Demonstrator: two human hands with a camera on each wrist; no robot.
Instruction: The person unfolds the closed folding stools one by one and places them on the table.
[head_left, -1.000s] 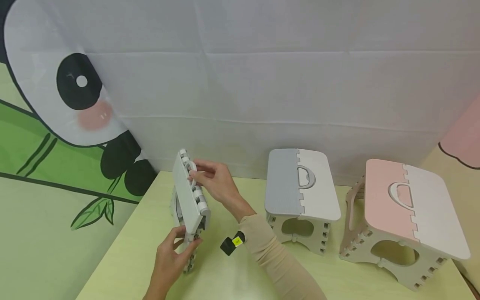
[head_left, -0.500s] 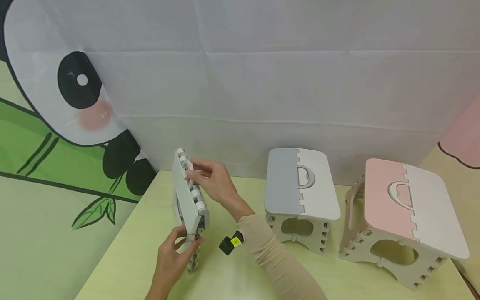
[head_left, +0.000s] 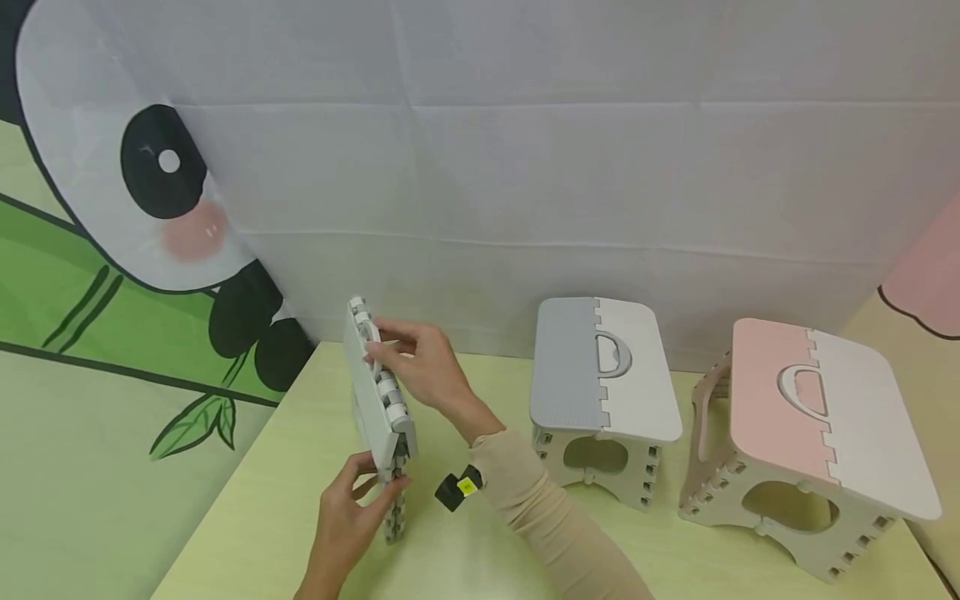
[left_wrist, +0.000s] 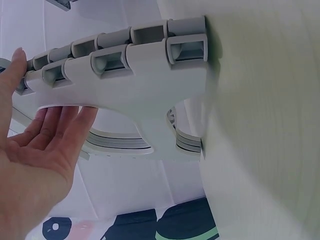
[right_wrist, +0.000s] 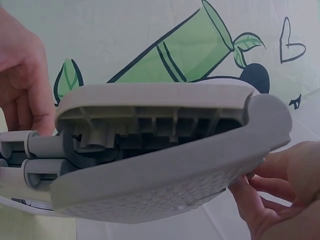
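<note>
A white folding stool [head_left: 369, 392] stands on its edge at the table's left, its two seat halves folded down close together. At the top hinge line, my right hand [head_left: 426, 367] pinches the carrying handle. Lower down, my left hand [head_left: 343, 512] grips the near end, thumb on the hinged edge. In the left wrist view, the left fingers [left_wrist: 55, 127] hook into the cutout of the leg panel [left_wrist: 115, 95]. From the right wrist, a narrow wedge-shaped gap shows between the seat halves [right_wrist: 150, 175], with ribs inside.
An unfolded grey-and-white stool [head_left: 637, 367] stands to the right of the hands. Farther right is a larger pink-and-white stool [head_left: 772, 400], also unfolded. A white cloth backdrop [head_left: 525, 183] with a panda picture rises behind the pale table [head_left: 247, 500].
The held stool has folded flatter, its leg section swinging in under the seat. Its top and my right hand have shifted slightly left. The other stools stay put.
</note>
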